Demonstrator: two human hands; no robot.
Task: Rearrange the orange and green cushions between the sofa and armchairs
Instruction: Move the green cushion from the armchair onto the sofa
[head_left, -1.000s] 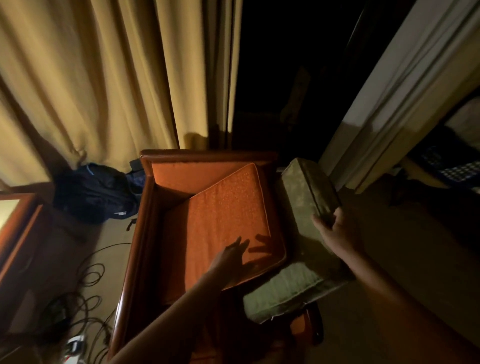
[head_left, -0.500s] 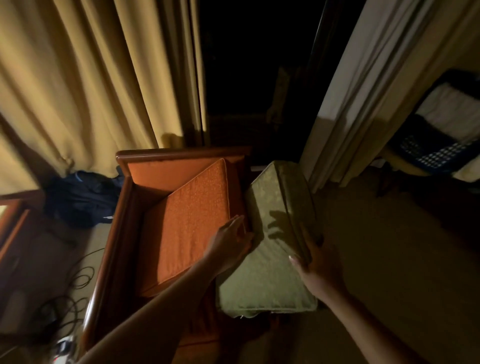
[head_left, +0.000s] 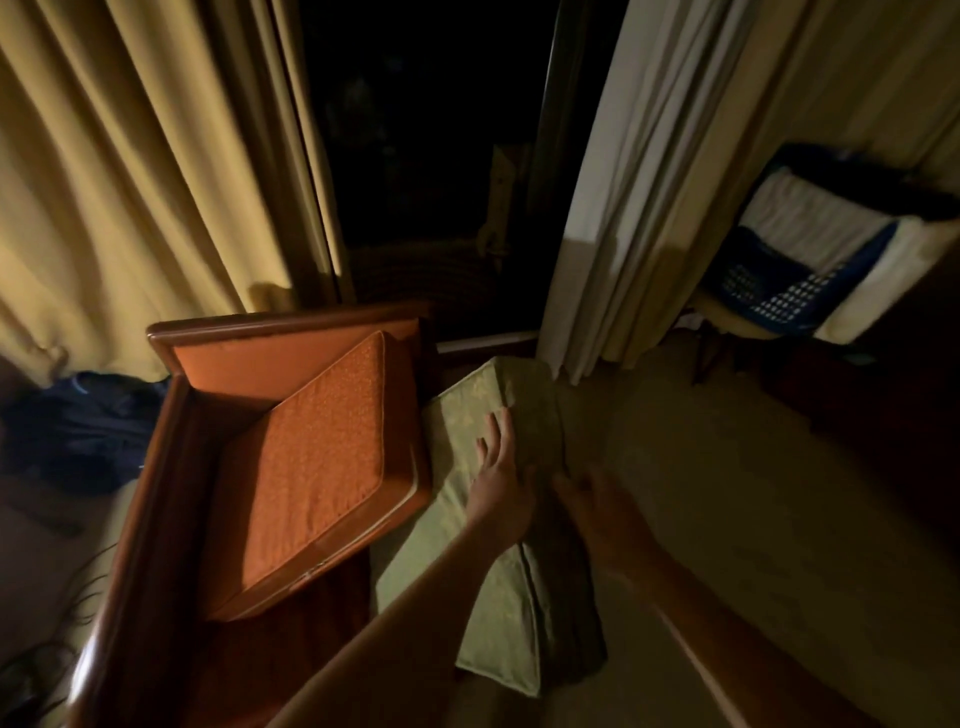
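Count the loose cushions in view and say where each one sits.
2. The orange cushion lies tilted in the armchair. The green cushion stands on edge beside it, under the left hand. Others may hide in the dark.

I see a wooden armchair (head_left: 156, 467) in dim light with an orange cushion (head_left: 317, 478) tilted in its seat, one edge propped toward the backrest. Just beside its right side a green cushion (head_left: 467, 571) stands on the floor (head_left: 727, 493), leaning against the chair. My left hand (head_left: 501, 488) lies flat on the green cushion's upper face, fingers (head_left: 498, 431) spread. My right hand (head_left: 602, 514) is in shadow at the cushion's right edge, open; I cannot tell whether it touches. Yellow curtains (head_left: 130, 182) hang behind, and a dark bag (head_left: 78, 431) lies left of the chair.
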